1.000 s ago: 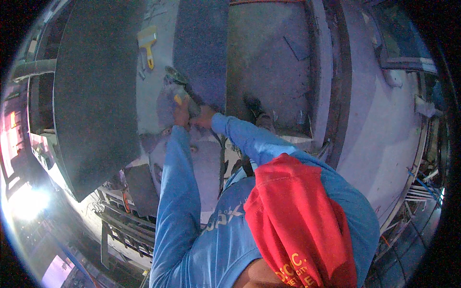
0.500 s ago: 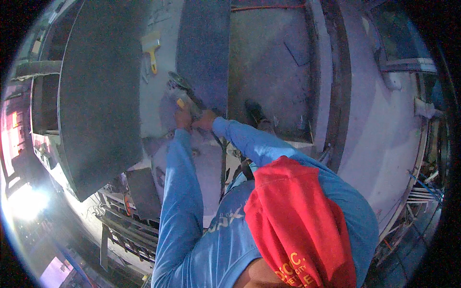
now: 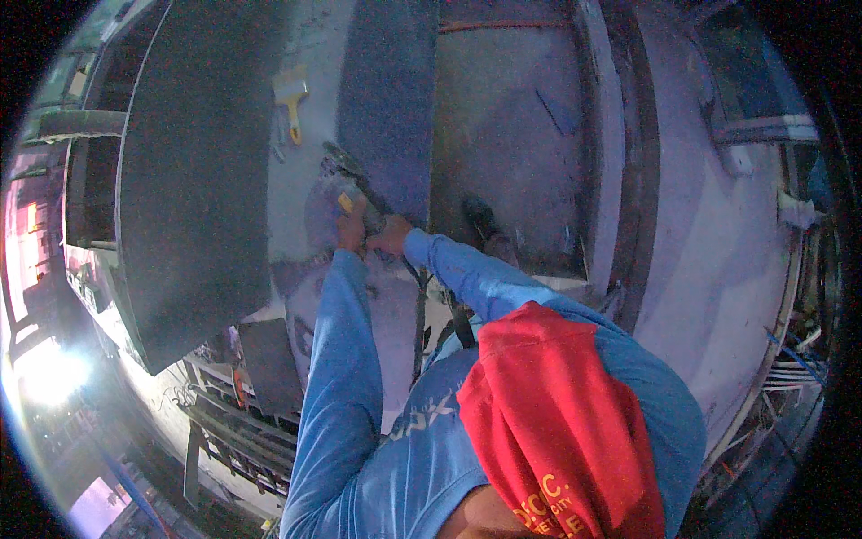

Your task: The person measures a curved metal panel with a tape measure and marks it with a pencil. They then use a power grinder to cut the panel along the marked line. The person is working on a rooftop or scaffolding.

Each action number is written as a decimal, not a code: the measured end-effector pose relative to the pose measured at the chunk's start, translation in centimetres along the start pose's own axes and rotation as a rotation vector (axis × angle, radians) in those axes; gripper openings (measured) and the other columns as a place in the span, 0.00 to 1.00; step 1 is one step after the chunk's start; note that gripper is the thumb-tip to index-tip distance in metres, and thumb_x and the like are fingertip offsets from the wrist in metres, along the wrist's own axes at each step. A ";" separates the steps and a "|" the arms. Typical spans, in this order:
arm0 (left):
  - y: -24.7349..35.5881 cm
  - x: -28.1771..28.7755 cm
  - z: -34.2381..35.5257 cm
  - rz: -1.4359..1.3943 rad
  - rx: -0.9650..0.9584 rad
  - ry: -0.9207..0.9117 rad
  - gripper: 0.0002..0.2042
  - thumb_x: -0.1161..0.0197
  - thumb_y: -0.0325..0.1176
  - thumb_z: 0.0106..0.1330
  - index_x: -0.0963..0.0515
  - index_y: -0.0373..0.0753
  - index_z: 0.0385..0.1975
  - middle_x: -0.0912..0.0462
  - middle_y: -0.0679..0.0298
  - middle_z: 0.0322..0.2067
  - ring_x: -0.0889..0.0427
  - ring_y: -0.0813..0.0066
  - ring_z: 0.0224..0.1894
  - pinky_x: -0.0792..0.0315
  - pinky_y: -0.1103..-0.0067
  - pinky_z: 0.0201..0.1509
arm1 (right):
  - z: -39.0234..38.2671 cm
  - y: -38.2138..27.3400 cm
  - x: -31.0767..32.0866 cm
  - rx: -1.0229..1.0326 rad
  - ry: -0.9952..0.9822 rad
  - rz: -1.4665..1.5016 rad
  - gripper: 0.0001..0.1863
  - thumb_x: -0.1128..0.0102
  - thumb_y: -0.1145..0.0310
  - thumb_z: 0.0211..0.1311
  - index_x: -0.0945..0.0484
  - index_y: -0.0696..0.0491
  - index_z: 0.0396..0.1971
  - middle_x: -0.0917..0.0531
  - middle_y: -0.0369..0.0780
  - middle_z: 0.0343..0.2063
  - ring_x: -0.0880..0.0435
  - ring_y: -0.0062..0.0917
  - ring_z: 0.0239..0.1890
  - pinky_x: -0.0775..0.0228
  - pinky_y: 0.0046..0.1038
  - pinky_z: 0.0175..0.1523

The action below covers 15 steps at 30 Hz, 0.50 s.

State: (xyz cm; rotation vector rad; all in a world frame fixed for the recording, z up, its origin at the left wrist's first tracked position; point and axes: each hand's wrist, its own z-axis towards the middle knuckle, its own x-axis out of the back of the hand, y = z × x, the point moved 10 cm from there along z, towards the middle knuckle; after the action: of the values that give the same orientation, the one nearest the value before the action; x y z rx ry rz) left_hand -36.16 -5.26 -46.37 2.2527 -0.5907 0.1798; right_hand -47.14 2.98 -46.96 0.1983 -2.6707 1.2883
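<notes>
My right hand [image 3: 391,235] is closed round the rear of a dark, elongated power tool [image 3: 372,195] that looks like an angle grinder. Its dusty round head [image 3: 340,162] points away and to the left, over a pale panel [image 3: 305,198]. A dark cord trails from the tool's back end toward my body. Close beside it, my left hand [image 3: 352,234] is closed, with a small yellow piece [image 3: 346,203] showing at its fingers; I cannot make out what that piece belongs to. Beyond the hands lies a wide scraper [image 3: 292,97] with a yellow handle.
A large dark grey board [image 3: 197,189] stands at the left. A dark blue-grey strip [image 3: 386,99] borders the pale panel, and a recessed bay [image 3: 512,117] lies right of it. My shoe [image 3: 478,214] shows there. Slatted metal racks [image 3: 238,427] sit lower left, near a bright light [image 3: 52,373].
The whole view has shifted slightly, so things sit a little further right and lower. The tool and both hands have come slightly nearer my body; both grips look the same.
</notes>
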 end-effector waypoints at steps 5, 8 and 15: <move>0.3 0.2 2.1 0.151 0.043 0.039 0.46 0.35 0.59 0.52 0.39 0.23 0.59 0.29 0.48 0.53 0.27 0.57 0.53 0.32 0.67 0.54 | 2.1 -1.0 0.2 0.113 0.069 -0.082 0.31 0.31 0.46 0.36 0.19 0.61 0.33 0.16 0.46 0.27 0.16 0.36 0.30 0.24 0.34 0.40; -1.2 0.8 3.0 0.023 0.074 0.099 0.46 0.36 0.60 0.53 0.38 0.21 0.58 0.30 0.45 0.55 0.28 0.55 0.54 0.34 0.67 0.56 | 3.3 -0.3 -1.3 0.070 -0.062 -0.157 0.35 0.31 0.45 0.37 0.19 0.62 0.36 0.16 0.48 0.32 0.16 0.36 0.35 0.25 0.34 0.44; -1.3 1.0 2.9 0.312 -0.133 0.160 0.44 0.36 0.60 0.54 0.34 0.21 0.55 0.28 0.43 0.53 0.27 0.54 0.54 0.32 0.67 0.55 | -1.4 0.6 0.5 -0.061 0.002 -0.025 0.35 0.30 0.45 0.35 0.19 0.60 0.39 0.16 0.47 0.33 0.17 0.36 0.37 0.26 0.34 0.46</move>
State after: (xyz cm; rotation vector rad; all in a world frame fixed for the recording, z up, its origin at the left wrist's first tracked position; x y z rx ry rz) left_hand -34.81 -7.01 -48.91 1.9870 -0.8394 0.4591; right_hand -47.62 4.46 -46.47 0.2210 -2.6928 1.1970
